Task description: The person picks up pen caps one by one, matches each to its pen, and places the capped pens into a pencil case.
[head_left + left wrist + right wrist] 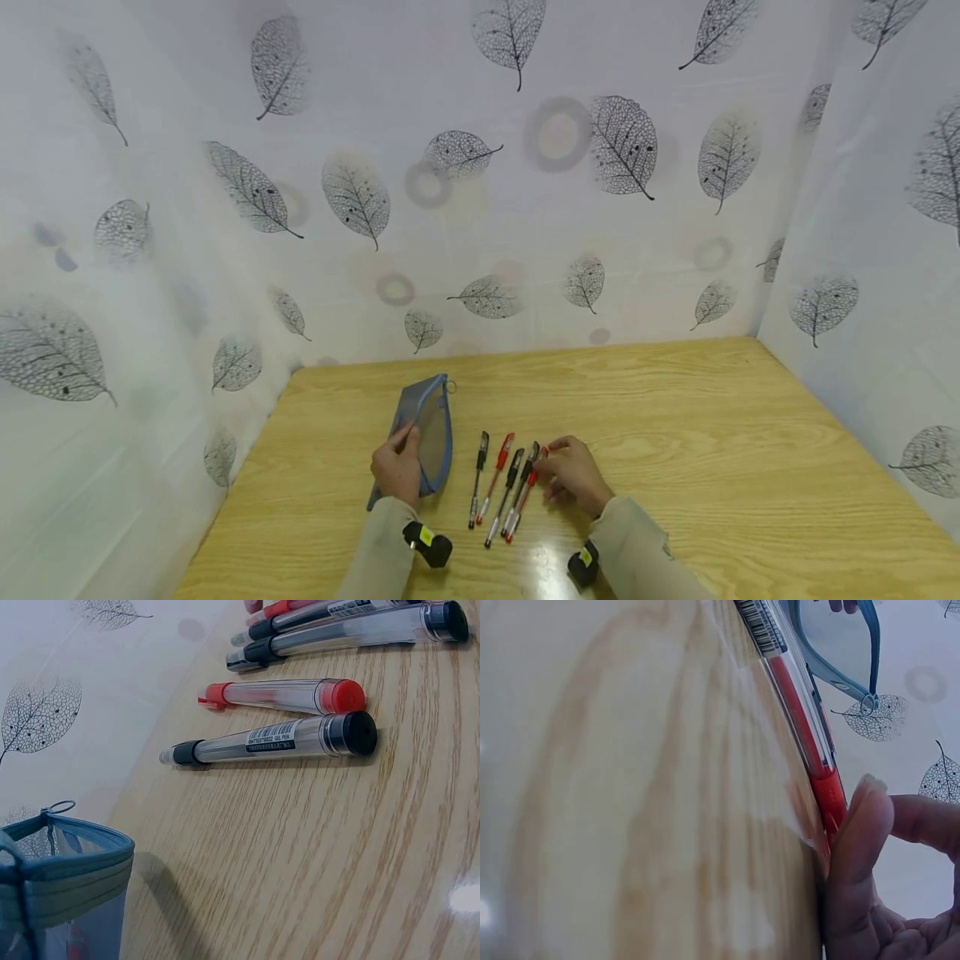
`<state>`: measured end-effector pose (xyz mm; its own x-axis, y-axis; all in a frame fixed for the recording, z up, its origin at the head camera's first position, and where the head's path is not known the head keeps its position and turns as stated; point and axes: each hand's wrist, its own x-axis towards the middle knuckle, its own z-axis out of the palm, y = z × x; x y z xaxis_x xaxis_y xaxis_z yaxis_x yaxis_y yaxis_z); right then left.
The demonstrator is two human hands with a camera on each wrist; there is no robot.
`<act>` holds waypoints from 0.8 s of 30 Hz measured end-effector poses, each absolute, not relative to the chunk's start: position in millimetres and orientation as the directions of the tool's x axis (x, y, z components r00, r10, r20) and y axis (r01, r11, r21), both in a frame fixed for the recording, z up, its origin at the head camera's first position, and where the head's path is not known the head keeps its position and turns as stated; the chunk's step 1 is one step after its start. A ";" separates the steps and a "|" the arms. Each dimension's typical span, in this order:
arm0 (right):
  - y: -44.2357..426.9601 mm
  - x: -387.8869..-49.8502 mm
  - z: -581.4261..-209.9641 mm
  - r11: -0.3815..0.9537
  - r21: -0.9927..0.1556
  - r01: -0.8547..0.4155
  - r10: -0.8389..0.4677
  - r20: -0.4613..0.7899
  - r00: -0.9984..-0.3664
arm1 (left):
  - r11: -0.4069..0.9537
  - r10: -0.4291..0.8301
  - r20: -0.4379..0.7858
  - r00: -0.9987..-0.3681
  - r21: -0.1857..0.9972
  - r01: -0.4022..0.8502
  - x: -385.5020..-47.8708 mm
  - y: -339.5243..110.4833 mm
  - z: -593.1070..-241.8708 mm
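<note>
My left hand (397,468) pinches the near side of a blue zip pouch (448,454) with clear sides, its mouth gaping to the right. In the left wrist view, something slim and red (75,942) shows through the pouch's wall. Several capped gel pens lie side by side right of it, among them a black pen (478,479) and a red pen (497,477). At the row's right end, my right hand (576,477) has its thumb and fingers by the cap of another red pen (810,727). Whether they touch it is unclear.
The pens rest on a wood-grain table (675,433). White curtains (480,225) printed with leaves stand along its back and sides. A small metal ring (452,387) hangs at the pouch's far corner. Both wrists wear black camera straps.
</note>
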<state>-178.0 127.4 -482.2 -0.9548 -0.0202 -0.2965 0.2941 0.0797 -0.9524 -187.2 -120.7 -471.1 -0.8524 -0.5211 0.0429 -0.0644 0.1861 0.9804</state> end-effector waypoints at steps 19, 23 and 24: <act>123.5 -184.8 -490.2 0.218 -0.935 0.281 0.010 -0.286 -0.958 | 0.175 -0.517 0.039 -0.855 0.983 -0.061 -186.7 -121.5 -472.3; 124.2 -184.3 -488.5 0.260 -0.925 0.278 0.009 -0.285 -0.958 | 0.170 -0.515 0.041 -0.856 0.984 -0.055 -186.6 -121.6 -472.3; 124.5 -184.2 -488.0 0.267 -0.923 0.276 0.010 -0.284 -0.959 | 0.171 -0.514 0.044 -0.857 0.984 -0.052 -186.5 -121.3 -471.8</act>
<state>-184.2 124.5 -488.0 -0.9588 0.0099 -0.2840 0.2762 0.2673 -0.9232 -186.5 -121.3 -471.8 -0.8568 -0.5137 0.0443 -0.0518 0.1711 0.9839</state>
